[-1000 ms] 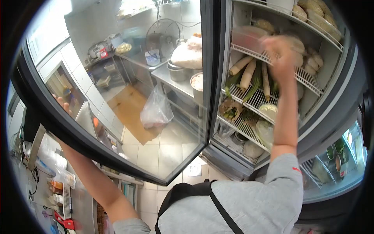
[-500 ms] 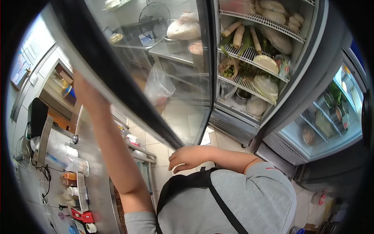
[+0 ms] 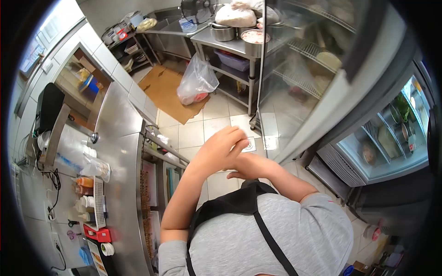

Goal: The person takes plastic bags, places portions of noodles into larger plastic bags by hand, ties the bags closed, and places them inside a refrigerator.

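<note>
My left hand is raised in front of my chest, its fingers loosely bent and apart, with nothing seen in it. Just below and partly behind it is my right hand, thumb stretched out and some fingers hidden; no object shows there. Right of both hands stands the glass fridge door, apart from them. Through its pane I see wire shelves holding food, blurred by the glass. Whether the door is fully closed, I cannot tell.
A steel counter runs along the left. Ahead, a clear plastic bag stands on cardboard on the tiled floor. A steel table carries pots and bagged food. A second lit fridge is at the right.
The fridge door has swung from left to right, across the shelves. My left hand has left the door frame and come down to the middle; my right hand has moved slightly right.
</note>
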Motion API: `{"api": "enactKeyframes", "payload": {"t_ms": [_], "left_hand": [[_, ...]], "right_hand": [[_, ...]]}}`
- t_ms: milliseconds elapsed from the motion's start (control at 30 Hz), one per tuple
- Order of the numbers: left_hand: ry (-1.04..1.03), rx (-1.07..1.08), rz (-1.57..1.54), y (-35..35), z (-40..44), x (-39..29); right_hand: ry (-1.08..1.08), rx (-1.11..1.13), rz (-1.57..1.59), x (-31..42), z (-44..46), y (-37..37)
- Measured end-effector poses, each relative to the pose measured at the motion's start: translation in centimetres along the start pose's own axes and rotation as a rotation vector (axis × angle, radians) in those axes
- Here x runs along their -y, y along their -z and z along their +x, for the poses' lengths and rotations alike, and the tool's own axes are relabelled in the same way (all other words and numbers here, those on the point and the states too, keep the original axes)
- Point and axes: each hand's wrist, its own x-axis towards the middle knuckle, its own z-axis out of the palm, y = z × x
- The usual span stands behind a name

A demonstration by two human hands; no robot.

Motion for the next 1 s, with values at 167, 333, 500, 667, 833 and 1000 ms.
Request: {"api": "enactKeyframes", "payload": {"t_ms": [167,333,500,667,833,1000], "left_hand": [[0.405,-0.019,-0.190,0.4,-7.5,5.4],[0.807,-0.140,-0.240,0.3,-13.3,10.4],[0.995,-0.286,0.010,0.1,-17.2,14.1],[1.251,-0.424,0.132,0.6,-18.8,16.5],[1.376,-0.659,0.161,0.3,-19.1,17.4],[1.504,-0.797,0.189,1.7,-20.0,16.4]], "right_hand": [[-0.091,0.181,-0.055,-2.0,4.2,-0.1],[-0.025,0.245,0.010,-5.3,10.7,0.7],[0.127,0.237,0.019,-9.3,20.3,1.9],[0.237,0.256,0.066,-11.3,29.1,3.5],[0.329,0.442,0.032,-11.9,35.3,4.2],[0.524,0.473,0.093,-10.6,40.7,3.0]]}}
